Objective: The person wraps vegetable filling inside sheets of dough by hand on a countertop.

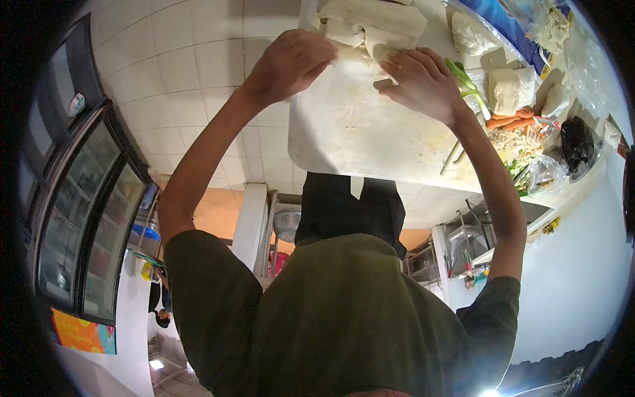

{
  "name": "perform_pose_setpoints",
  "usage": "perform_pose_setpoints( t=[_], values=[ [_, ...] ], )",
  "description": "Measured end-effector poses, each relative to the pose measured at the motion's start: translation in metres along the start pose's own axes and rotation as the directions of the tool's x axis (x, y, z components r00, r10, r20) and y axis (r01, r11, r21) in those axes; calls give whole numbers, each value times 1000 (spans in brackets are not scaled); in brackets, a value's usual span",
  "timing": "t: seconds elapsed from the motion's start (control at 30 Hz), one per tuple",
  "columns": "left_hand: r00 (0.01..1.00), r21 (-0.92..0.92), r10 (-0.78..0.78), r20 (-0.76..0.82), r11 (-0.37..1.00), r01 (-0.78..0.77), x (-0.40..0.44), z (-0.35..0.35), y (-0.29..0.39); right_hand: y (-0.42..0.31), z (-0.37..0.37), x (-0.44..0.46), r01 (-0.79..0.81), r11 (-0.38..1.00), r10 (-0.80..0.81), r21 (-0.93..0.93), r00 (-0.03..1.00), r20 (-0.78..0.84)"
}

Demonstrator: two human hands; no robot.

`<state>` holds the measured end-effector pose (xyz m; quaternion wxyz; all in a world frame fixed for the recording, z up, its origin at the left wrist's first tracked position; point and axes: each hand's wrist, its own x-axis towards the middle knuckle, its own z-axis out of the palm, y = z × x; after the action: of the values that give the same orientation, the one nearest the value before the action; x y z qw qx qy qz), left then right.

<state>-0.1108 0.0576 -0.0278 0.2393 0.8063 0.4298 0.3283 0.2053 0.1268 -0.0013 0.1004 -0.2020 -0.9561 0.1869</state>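
Thin, pale dough wrappers [397,23] lie folded and stacked at the far end of a white board [370,132]. My left hand [294,63] is at the board's left edge, fingers curled together, with the fingertips at the near left corner of a wrapper. My right hand [423,83] lies over the wrapper's right side. Its fingers are stretched out and its thumb stands apart from them; the fingertips touch the dough. Both hands are slightly blurred. Small crumbs and wet marks show on the board between my forearms.
Right of the board are a green onion stalk [469,86], wrapped pale blocks [504,92], carrots [512,120], shredded vegetables [519,145] and a black plastic bag [577,145]. A glass-door cabinet [86,212] stands left. A metal pot [287,225] sits beneath the counter.
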Motion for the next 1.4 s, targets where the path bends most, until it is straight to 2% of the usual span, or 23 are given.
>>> perform_pose_setpoints(
  t=[0.07, 0.17, 0.27, 0.33, 0.43, 0.57, 0.67, 0.73, 0.77, 0.83, 0.93, 0.97, 1.07, 1.13, 1.23, 1.33, 1.4],
  values=[
    [993, -54, -98, -65, 994, 95, 4, 3, 4, 1, 4, 1, -25, 1000, 25, 8, 999, -28],
    [956, -91, -256, -141, 965, 245, 13, 5, 12, 7, 13, 0, -158, 987, 157, -28, 987, -34],
    [867, -196, -464, -181, 881, 431, 22, 6, 21, -1, -4, 24, -356, 879, 416, 318, 898, -142],
    [815, -257, -548, -189, 828, 498, 32, 5, 22, -2, -6, 31, -362, 852, 458, 377, 865, -205],
    [826, -88, -472, -307, 879, 469, 53, 3, 20, -2, -10, 44, -404, 805, 528, 435, 822, -215],
    [813, -66, -474, -338, 874, 482, 52, 13, 9, 0, -4, 46, -504, 719, 639, 478, 751, -169],
    [815, -13, -457, -356, 875, 485, 58, 15, 12, -4, 2, 53, -517, 689, 691, 508, 680, -244],
    [821, 65, -414, -393, 878, 474, 58, 19, 12, -4, 4, 53, -509, 729, 661, 458, 697, -277],
    [906, 201, -249, -341, 923, 329, 51, 17, 7, -3, 5, 54, -503, 749, 644, 431, 707, -294],
    [982, 430, 85, -168, 903, -5, 39, 6, -2, 0, 6, 51, -500, 817, 574, 289, 752, -322],
    [978, 448, 149, 146, 871, -200, 53, -12, 5, 0, -3, 52, -453, 891, 436, 39, 828, -353],
    [973, 424, 136, 186, 882, -205, 55, -15, 4, 0, -6, 54, -427, 903, 383, -50, 851, -358],
    [955, 340, 95, 281, 920, -192, 58, -24, -6, 12, -3, 50, -239, 971, 224, -4, 918, -328],
    [950, 268, 54, 307, 953, -141, 57, -34, -12, 13, -13, 46, -206, 978, 203, 8, 955, -217],
    [972, 227, 29, 235, 970, -84, 56, -50, -22, 12, -21, 48, -161, 987, 157, -20, 980, -125],
    [977, 260, 108, 186, 953, -155, 56, -51, -19, 19, -14, 40, -113, 992, 109, -46, 990, -93],
    [963, 278, 134, 234, 940, -198, 56, -44, -10, 24, -18, 38, -74, 993, 72, -88, 997, -20]
  ],
)
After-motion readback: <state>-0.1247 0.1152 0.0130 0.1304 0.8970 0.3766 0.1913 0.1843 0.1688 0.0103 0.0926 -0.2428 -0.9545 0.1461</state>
